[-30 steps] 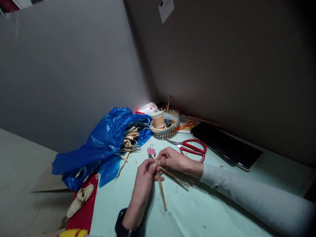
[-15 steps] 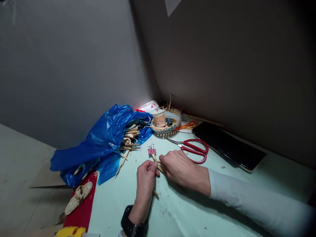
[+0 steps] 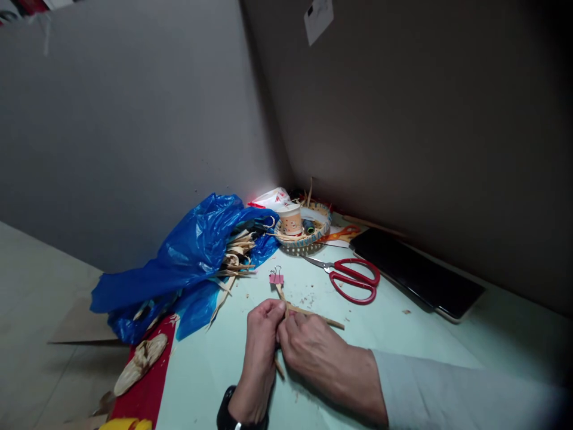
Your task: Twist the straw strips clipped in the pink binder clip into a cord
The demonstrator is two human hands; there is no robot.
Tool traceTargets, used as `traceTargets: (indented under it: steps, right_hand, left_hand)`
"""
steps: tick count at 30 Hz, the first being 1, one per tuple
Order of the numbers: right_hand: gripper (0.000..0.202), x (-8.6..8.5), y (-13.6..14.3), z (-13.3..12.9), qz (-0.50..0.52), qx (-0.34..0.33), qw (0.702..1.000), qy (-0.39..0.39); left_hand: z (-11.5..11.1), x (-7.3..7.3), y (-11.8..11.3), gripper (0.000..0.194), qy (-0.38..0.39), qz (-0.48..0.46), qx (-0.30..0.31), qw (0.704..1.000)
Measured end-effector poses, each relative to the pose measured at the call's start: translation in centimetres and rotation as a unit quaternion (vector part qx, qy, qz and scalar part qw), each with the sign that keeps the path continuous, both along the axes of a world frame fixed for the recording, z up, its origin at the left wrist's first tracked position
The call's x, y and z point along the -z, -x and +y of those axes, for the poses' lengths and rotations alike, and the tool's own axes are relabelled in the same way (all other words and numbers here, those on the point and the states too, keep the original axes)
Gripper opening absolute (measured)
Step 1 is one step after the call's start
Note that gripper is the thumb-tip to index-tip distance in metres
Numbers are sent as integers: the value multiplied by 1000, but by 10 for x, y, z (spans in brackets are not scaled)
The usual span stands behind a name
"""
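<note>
Dry tan strips run out from between my two hands, one reaching right and another poking out below. A pink binder clip grips their upper end on the pale green table surface. My left hand pinches the strips just below the clip, thumb against the fingers. Close against it, my right hand has its fingers curled around the strips, the tips partly hidden. Red-handled scissors lie with blades apart beyond my right hand.
A blue plastic bag spills dry husk strips at the left. Behind are a woven basket with a cup and thread, and orange scissors. A black flat device lies right. Yellow tool at lower left. Grey walls enclose the back.
My right hand has moved down and slightly left, closer to my left hand. One strip now shows stretching out to the right. The view has shifted slightly.
</note>
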State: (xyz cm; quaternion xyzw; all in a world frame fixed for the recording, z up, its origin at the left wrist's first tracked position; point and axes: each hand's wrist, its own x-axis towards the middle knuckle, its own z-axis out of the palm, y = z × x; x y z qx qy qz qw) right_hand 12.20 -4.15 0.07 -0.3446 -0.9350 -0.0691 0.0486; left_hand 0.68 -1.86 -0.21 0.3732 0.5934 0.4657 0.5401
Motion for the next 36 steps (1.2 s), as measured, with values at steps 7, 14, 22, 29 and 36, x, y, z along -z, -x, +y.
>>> traceTargets:
  steps: [7,14,22,29,36]
  right_hand:
    - [25,-32,-29,29,200,119,962,140]
    - [19,-6,-28,48,270,104,912,290]
    - [18,-14,-34,66,280,90,880,372]
    - [25,-4,-27,64,342,133,848,381]
    - [12,1,-26,54,374,175,849,330]
  left_hand:
    - [0,0,6,18,24,-20,45,999]
    - [-1,-5,4,23,11,-12,84,996]
    - [-2,-8,2,25,-4,26,106,994]
    - [-4,-3,5,27,-18,77,114,990]
    - [-11,-11,12,19,-47,212,92,972]
